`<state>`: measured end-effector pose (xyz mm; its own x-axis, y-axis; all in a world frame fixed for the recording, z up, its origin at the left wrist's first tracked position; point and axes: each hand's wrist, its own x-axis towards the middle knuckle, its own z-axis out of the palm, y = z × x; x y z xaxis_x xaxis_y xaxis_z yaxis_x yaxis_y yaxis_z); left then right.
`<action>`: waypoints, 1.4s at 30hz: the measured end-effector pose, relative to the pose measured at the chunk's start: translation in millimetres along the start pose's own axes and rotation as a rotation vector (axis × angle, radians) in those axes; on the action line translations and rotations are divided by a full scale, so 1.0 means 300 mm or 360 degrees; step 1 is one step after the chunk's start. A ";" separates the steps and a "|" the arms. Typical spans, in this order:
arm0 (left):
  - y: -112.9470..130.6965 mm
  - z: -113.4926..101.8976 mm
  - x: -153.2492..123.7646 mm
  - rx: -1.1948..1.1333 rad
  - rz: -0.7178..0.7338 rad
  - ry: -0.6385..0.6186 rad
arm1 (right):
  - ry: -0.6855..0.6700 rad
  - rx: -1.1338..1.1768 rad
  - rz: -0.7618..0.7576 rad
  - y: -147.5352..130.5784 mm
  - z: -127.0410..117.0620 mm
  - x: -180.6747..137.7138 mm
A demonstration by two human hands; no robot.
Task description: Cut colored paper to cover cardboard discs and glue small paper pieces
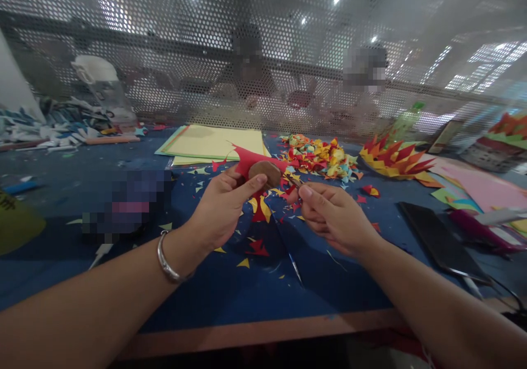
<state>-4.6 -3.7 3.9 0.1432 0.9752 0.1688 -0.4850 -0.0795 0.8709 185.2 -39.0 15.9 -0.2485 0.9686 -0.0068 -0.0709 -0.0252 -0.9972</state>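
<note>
My left hand [224, 207] is closed in a pinch on a piece of red paper [251, 160] and a round brown disc [265, 172] that lies against it. A silver bangle circles that wrist. My right hand [329, 212] is closed on a small thin tool [295, 180], whose tip touches the paper's right edge beside the disc; I cannot make out what kind of tool it is. Both hands are held just above the blue table mat [230, 286]. Red and yellow paper scraps [257, 210] lie beneath them.
Yellow sheets [214, 143] lie behind my hands. A heap of coloured offcuts [319, 157] and a spiky red-orange paper crown [397, 163] sit to the right. A dark phone [440, 242] and pink paper [486, 190] lie far right. A perforated screen [263, 56] backs the table, with people beyond.
</note>
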 end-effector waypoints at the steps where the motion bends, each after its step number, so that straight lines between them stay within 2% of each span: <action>1: -0.001 0.001 0.001 -0.0002 0.0002 0.0018 | -0.0002 0.0008 0.0015 0.000 -0.002 0.000; 5: -0.004 0.001 0.001 -0.0028 0.0055 -0.0012 | 0.0023 0.0045 0.0034 -0.005 -0.003 0.002; 10: -0.006 -0.006 0.000 -0.0002 0.0110 -0.0158 | 0.0010 0.0064 0.0040 -0.016 0.000 0.001; 14: 0.004 0.000 -0.012 0.0076 -0.0026 -0.0336 | -0.0007 0.0042 0.0047 -0.021 0.000 -0.003; 18: 0.016 0.012 -0.019 0.0124 -0.0153 -0.0395 | -0.0016 0.0019 0.0055 -0.024 -0.004 -0.008; 24: 0.017 0.013 -0.014 0.0093 -0.0144 -0.0515 | -0.0012 -0.0005 0.0077 -0.026 -0.007 -0.011; 30: 0.010 0.003 -0.018 0.0096 -0.0158 -0.0494 | 0.0007 -0.0052 0.0061 -0.017 -0.010 -0.006; 37: 0.016 0.003 -0.027 0.0182 -0.0180 -0.0347 | 0.0018 -0.0127 0.0058 -0.008 -0.021 -0.007; 42: 0.013 0.001 -0.029 0.0144 -0.0197 -0.0413 | 0.0041 -0.0165 0.0056 -0.010 -0.021 -0.008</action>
<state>-7.6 -12.5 6.0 0.4176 0.8943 0.1610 -0.3730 0.0071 0.9278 192.0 -39.8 18.4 -0.2241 0.9736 -0.0428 0.0383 -0.0351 -0.9987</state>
